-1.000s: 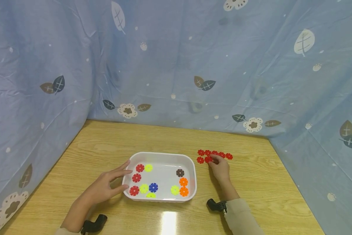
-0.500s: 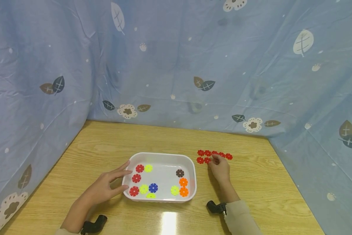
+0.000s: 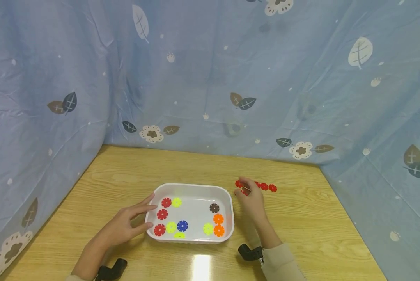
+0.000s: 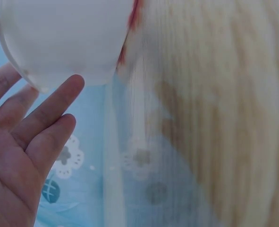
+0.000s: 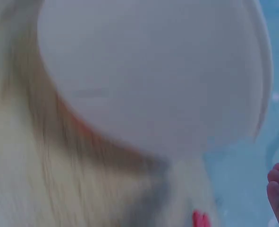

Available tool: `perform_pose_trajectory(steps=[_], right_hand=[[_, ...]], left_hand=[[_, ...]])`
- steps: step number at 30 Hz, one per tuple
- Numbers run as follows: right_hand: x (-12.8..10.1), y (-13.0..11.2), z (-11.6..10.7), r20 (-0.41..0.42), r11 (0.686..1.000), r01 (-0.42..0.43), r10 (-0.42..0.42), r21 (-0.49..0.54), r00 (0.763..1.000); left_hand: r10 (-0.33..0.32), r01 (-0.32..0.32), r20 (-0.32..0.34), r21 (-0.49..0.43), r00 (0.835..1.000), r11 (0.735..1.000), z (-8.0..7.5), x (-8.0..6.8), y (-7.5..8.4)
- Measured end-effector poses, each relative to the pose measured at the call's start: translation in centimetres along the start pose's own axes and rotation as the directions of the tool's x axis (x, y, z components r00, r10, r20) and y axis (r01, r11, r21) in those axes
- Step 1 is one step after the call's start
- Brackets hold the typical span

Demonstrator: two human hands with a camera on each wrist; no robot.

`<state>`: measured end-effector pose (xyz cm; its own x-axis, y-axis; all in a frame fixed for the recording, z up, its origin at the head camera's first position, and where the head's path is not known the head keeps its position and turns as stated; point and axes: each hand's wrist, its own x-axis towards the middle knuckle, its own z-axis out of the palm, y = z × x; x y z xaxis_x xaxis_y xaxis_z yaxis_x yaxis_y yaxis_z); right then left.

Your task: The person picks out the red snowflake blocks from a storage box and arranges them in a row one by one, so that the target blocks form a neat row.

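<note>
My left hand (image 3: 120, 226) rests at the left side of a white plastic tray (image 3: 190, 212), fingers spread over its rim. In the left wrist view the fingers (image 4: 49, 111) are straight, right at the tray's wall. My right hand (image 3: 253, 201) hovers just right of the tray, over the left end of two rows of red notched flower discs (image 3: 272, 188). Its fingers and thumb are parted, with nothing seen pinched between them. A red disc (image 3: 238, 183) shows beside its fingertips; other discs are partly hidden under the hand. At the right wrist view's edge, the fingers (image 5: 277, 182) look loosely bent.
Inside the tray lie red discs (image 3: 162, 214), yellow-green discs (image 3: 208, 228), a blue disc (image 3: 182, 225), orange discs (image 3: 218, 219) and a brown disc (image 3: 214, 208). A blue patterned curtain (image 3: 192, 78) closes off the back and sides of the wooden table (image 3: 294, 218).
My right hand has moved left from the second row's right end toward the tray, its fingers parting and leaving a red disc in the row. The left hand has stayed at the rim.
</note>
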<state>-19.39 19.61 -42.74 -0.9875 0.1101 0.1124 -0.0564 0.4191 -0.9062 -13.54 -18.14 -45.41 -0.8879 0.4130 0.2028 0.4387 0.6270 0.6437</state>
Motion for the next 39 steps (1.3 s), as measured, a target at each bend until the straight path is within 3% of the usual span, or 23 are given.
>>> perform_pose_trajectory(steps=[7,12,20,27,33,39], right_hand=[[-1.5,-2.7,2.2,0.141,0.988,0.13,-0.142,0.088,0.98],[-2.4,-4.5,3.8,0.297,0.977,0.151,-0.191,0.152,0.935],[-3.8,-7.2,6.4,0.486,0.967,0.195,-0.251,0.164,0.837],[-4.1,-6.3,9.2,0.601,0.97,0.206,-0.243,0.131,0.761],[-3.7,-5.3,11.4,0.71,0.942,0.337,-0.234,-0.005,0.664],[-3.8,-5.6,12.8,0.801,0.922,0.382,-0.181,-0.064,0.57]], left_hand=[[-0.061,0.061,0.022,-0.02,0.998,0.998,0.0,0.1,0.1],[-0.057,0.058,0.024,-0.015,0.998,0.998,0.0,0.0,0.0],[0.001,-0.001,0.003,-0.004,1.0,1.0,0.0,-0.1,-0.5],[0.028,-0.028,0.005,-0.013,1.0,1.0,-0.1,0.1,-0.5],[0.039,-0.039,0.001,-0.007,0.999,0.999,-0.2,0.2,-0.4],[0.009,-0.009,0.013,0.004,1.0,1.0,-0.1,0.0,-0.3]])
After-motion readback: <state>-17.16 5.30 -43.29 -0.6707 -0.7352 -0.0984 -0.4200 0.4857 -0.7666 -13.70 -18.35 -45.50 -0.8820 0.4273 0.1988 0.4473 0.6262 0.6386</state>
